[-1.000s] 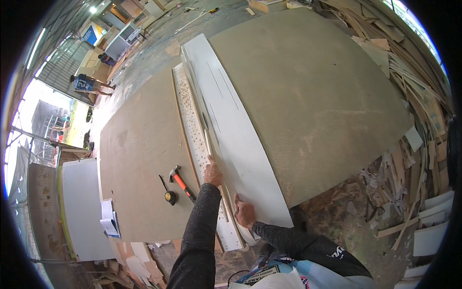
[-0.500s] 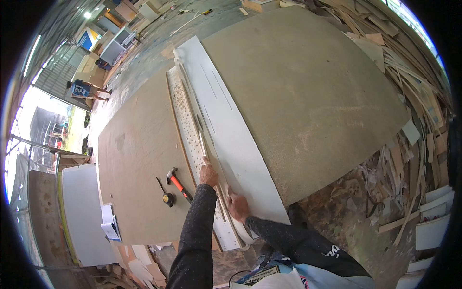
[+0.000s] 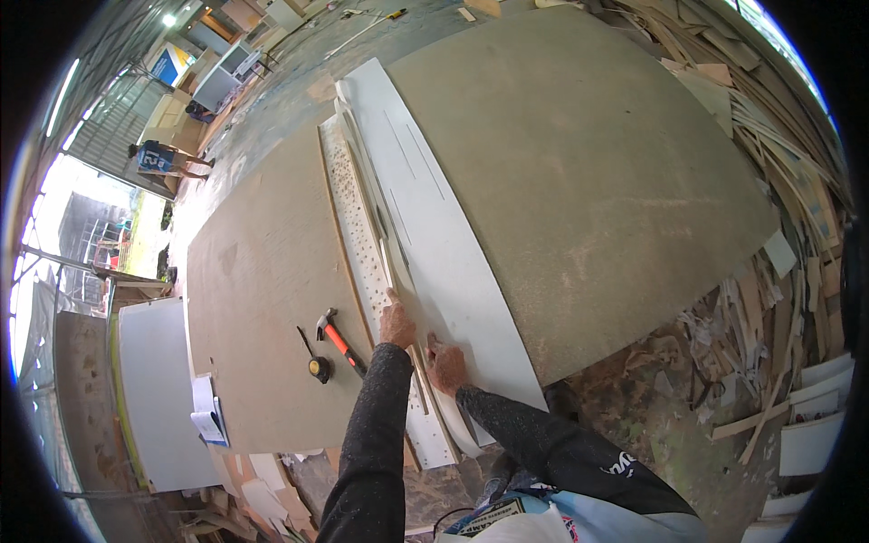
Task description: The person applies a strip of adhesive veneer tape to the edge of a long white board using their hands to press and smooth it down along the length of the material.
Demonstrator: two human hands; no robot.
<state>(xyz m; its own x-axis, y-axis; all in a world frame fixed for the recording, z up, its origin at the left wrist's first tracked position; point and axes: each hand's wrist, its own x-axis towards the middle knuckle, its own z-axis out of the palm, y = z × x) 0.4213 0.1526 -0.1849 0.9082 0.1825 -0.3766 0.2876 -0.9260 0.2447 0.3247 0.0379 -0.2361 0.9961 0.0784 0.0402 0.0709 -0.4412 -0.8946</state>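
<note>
A long white panel (image 3: 466,294) lies lengthwise on a large brown board, with thin pale strips (image 3: 366,174) running along its left edge. My left hand (image 3: 396,324) is closed on a pale strip there, its index finger pointing away along it. Just to the right and nearer, my right hand (image 3: 446,367) has its fingers curled at the strip beside the panel's edge; its fingertips are partly hidden. Left of both hands lies a narrow white board (image 3: 347,201) dotted with many small spots, a brown strip along its side.
A claw hammer (image 3: 337,340) with an orange handle, a tape measure (image 3: 319,368) and a slim dark tool (image 3: 304,340) lie left of my left arm. An open notebook (image 3: 208,412) rests at the left edge. Scrap strips (image 3: 778,181) pile up right. Another person (image 3: 158,159) stands far left.
My right hand has slid a little away from me along the strip, closer to my left hand. The left hand stays nearly in place. The whole view has shifted slightly.
</note>
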